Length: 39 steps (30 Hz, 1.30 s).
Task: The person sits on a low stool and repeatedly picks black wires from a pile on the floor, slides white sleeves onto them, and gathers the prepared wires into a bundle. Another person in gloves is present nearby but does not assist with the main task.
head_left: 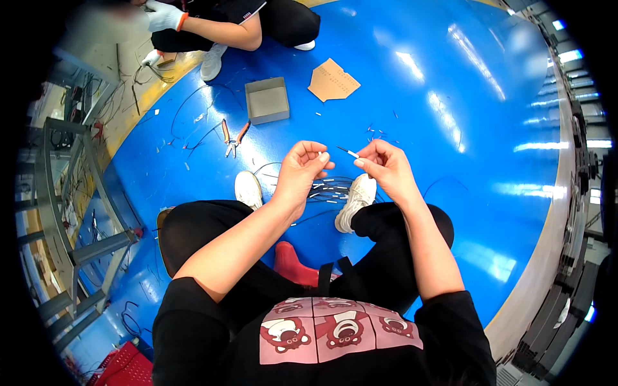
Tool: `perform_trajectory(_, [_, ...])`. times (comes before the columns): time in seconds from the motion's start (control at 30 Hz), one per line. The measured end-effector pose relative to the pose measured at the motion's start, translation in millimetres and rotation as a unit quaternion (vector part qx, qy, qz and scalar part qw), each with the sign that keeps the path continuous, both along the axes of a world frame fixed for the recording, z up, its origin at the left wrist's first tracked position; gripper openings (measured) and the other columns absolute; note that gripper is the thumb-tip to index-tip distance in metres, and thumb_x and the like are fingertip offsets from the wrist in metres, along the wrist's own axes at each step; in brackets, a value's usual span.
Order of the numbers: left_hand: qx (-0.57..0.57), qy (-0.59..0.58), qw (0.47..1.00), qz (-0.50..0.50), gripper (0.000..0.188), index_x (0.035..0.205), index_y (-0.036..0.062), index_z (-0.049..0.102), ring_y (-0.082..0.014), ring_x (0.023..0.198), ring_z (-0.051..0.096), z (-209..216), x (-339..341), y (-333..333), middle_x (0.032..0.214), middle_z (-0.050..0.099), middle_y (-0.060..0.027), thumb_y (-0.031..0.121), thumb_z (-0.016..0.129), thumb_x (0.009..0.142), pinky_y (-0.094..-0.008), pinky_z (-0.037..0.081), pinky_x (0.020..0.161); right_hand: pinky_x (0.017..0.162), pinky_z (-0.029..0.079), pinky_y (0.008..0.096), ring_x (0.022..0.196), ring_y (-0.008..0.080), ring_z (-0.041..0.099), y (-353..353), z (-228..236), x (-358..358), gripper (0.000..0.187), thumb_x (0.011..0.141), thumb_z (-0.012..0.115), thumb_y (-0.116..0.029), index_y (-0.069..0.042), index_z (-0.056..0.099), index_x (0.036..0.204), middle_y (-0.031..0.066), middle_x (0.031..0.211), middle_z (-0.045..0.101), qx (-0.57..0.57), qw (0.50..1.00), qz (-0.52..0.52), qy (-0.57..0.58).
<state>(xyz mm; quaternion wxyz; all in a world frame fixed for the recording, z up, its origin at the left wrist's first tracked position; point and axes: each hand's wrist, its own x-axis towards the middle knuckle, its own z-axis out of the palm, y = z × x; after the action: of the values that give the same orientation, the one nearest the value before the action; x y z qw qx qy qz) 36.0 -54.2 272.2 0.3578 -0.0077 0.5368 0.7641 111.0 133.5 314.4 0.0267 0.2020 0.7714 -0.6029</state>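
1. Our right hand (385,161) grasps a short dark wire (343,150) with a white sleeve (353,154) between thumb and fingertips, the dark end pointing left
2. Our left hand (302,167) is curled, thumb drawn in toward the fingers, near the wire's tip; a pale speck shows at its fingertips, but we cannot tell whether that is something grasped
3. The wire is held up over the blue floor (489,170), in the gap between our hands
4. Below our hands, between our white shoes (248,188), lies a spread of dark wires (328,189) with white pieces on them
5. Ahead of our left shoe we see orange-handled pliers (232,147), handles spread, near a grey box (269,117)
6. Right of the box lies a flat cardboard piece (333,81)
7. At upper left we see a co-worker (222,32) wearing a white glove (165,17)
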Motion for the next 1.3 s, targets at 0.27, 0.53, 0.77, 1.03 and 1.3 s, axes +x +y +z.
perform_trajectory(0.27, [0.028, 0.001, 0.998, -0.052, 0.016, 0.107, 0.0047, 0.06, -0.0113, 0.091, 0.064, 4.9, 8.1, 6.9, 0.101, 0.066, -0.0057, 0.013, 0.062, 0.094, -0.023, 0.051, 0.08, 0.051, 0.034, 0.021, 0.058, 0.002, 0.046, -10.8, 6.4, 5.7, 0.012, 0.082, 0.074, -0.011, -0.003, 0.065, 0.082, -0.0049, 0.066, 0.054, 0.031, 0.999, -0.008, 0.002])
perform_trajectory(0.53, [0.1, -0.075, 0.992, -0.012, 0.016, 0.11, 0.0002, 0.059, -0.0164, 0.101, 0.066, 5.5, 0.1, 3.0, 0.107, 0.066, -0.0117, 0.007, 0.057, 0.096, -0.0243, 0.055, 0.087, 0.055, 0.042, 0.0247, 0.062, 0.0062, 0.05, -10.6, 9.9, 5.2, 0.012, 0.079, 0.075, -0.012, -0.002, 0.068, 0.082, 0.0018, 0.075, 0.057, 0.071, 0.997, -0.002, -0.006])
perform_trajectory(0.77, [0.067, -0.008, 0.998, 0.016, 0.016, 0.106, 0.0022, 0.055, -0.0183, 0.1, 0.067, 13.1, -1.6, 4.0, 0.111, 0.066, -0.0149, 0.004, 0.061, 0.092, -0.0256, 0.056, 0.086, 0.053, 0.035, 0.0216, 0.06, 0.0025, 0.043, -9.0, 10.7, 7.9, 0.011, 0.081, 0.075, -0.01, -0.002, 0.067, 0.08, -0.0043, 0.07, 0.051, 0.062, 0.998, -0.007, 0.006])
perform_trajectory(1.03, [0.076, 0.027, 0.996, 0.04, 0.024, 0.111, 0.0032, 0.052, -0.0186, 0.102, 0.065, 13.4, -3.6, 11.8, 0.111, 0.066, -0.0148, 0.003, 0.064, 0.089, -0.0278, 0.054, 0.088, 0.056, 0.04, 0.0271, 0.062, 0.0089, 0.048, 0.5, 11.2, 1.8, 0.012, 0.078, 0.074, -0.011, -0.001, 0.067, 0.081, 0.0018, 0.074, 0.054, 0.08, 0.997, 0.008, 0.0])
perform_trajectory(1.3, [0.137, 0.126, 0.982, 0.038, 0.014, 0.099, 0.0026, 0.056, -0.014, 0.091, 0.064, 5.0, -4.4, 19.9, 0.097, 0.066, -0.0089, 0.001, 0.062, 0.086, -0.0291, 0.053, 0.08, 0.052, 0.032, 0.0228, 0.06, 0.0064, 0.041, 11.8, -10.3, 15.3, 0.015, 0.081, 0.068, -0.001, -0.004, 0.056, 0.073, -0.0019, 0.07, 0.047, 0.086, 0.991, 0.013, 0.099])
